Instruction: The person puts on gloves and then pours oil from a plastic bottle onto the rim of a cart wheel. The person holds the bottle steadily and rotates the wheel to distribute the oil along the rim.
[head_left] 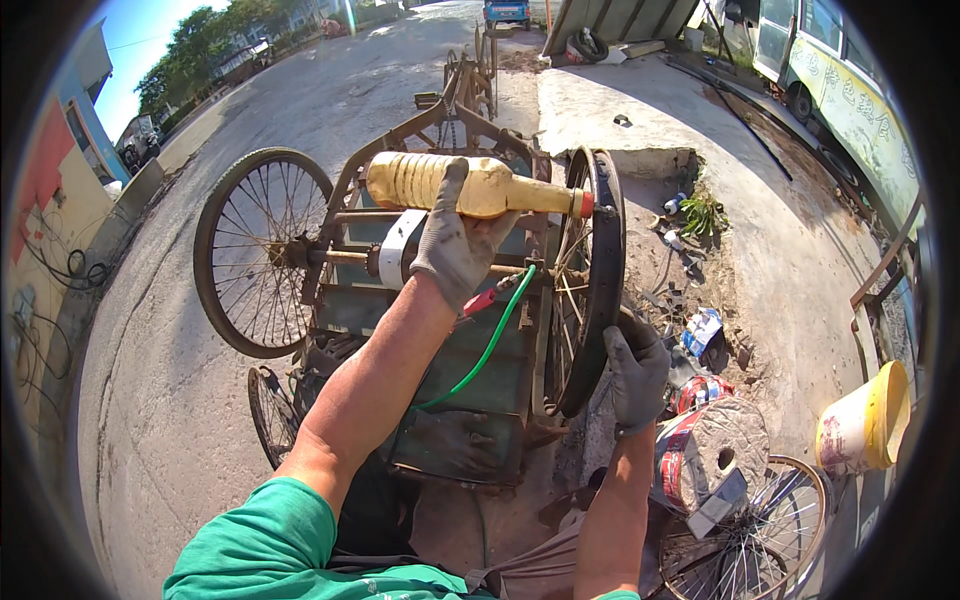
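Note:
My gloved left hand (462,240) grips a yellowish plastic bottle (430,182), held sideways above a rusty cart frame (418,130). The bottle's red-tipped spout (582,202) is at the upper part of the right wheel's black tyre (610,260); whether they touch I cannot tell. My gloved right hand (638,368) is closed on that tyre, lower down. Beneath my left hand lie the axle (345,257), a red-handled tool (480,302) and a green hose (500,340). A second spoked wheel (262,252) stands at the cart's left end.
At lower right are a loose wheel (745,545), a large roll (712,450) and a yellow bucket (862,420). Rubble (705,330) lies in a broken concrete pit. A painted vehicle (850,110) stands at upper right; a low wall (95,240) and cables (65,270) are at left.

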